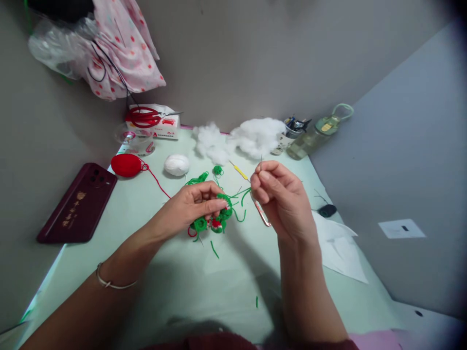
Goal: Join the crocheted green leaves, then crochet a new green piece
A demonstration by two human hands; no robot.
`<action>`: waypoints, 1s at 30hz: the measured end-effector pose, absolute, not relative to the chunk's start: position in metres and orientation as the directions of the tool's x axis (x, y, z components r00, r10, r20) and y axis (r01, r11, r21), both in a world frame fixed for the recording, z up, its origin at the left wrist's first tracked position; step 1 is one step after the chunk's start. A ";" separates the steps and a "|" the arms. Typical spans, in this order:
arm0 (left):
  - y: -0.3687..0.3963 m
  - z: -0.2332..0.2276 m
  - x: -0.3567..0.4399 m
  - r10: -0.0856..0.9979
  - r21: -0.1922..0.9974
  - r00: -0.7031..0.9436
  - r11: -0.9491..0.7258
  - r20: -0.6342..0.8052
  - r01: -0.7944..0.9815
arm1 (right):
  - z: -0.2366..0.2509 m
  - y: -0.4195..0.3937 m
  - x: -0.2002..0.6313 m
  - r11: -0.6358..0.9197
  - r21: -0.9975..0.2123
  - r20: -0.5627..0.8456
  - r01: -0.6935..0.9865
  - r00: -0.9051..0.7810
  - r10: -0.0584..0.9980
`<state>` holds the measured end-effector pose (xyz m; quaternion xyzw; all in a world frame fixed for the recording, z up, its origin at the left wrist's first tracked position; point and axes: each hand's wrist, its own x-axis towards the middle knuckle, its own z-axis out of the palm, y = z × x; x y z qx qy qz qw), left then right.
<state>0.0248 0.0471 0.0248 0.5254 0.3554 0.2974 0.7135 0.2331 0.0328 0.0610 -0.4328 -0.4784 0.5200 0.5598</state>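
My left hand [199, 204] is closed on a small green, red and white crocheted piece [226, 206], held a little above the table. My right hand [279, 194], off to the right, pinches a thin needle [261, 162] that points upward between thumb and forefinger. Green yarn strands [239, 195] stretch between the crocheted piece and the right hand. More green and red crochet [216, 225] shows just below the left fingers. A yellow-handled crochet hook [241, 171] lies behind the hands. Partly hidden by the right hand is a pair of small snips [262, 214].
Red yarn [126, 166], a white yarn ball [176, 165] and a dark phone [78, 204] lie left. Fluffy stuffing [257, 136], a pen cup [286, 138] and a bottle [314, 136] stand behind. Red scissors [146, 117] rest by a box; white paper [339, 243] lies right.
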 end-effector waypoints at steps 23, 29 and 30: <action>0.051 0.032 0.015 0.929 0.987 0.367 0.096 -0.044 -0.125 | 0.068 0.006 0.224 0.493 -0.561 0.425 0.665 -0.281 0.861; 0.051 0.032 0.014 0.933 0.991 0.358 0.082 -0.040 -0.102 | 0.071 0.004 0.226 0.481 -0.584 0.409 0.654 -0.275 0.870; 0.051 0.033 0.014 0.932 0.992 0.360 0.080 -0.038 -0.100 | 0.071 0.004 0.226 0.482 -0.586 0.411 0.651 -0.275 0.869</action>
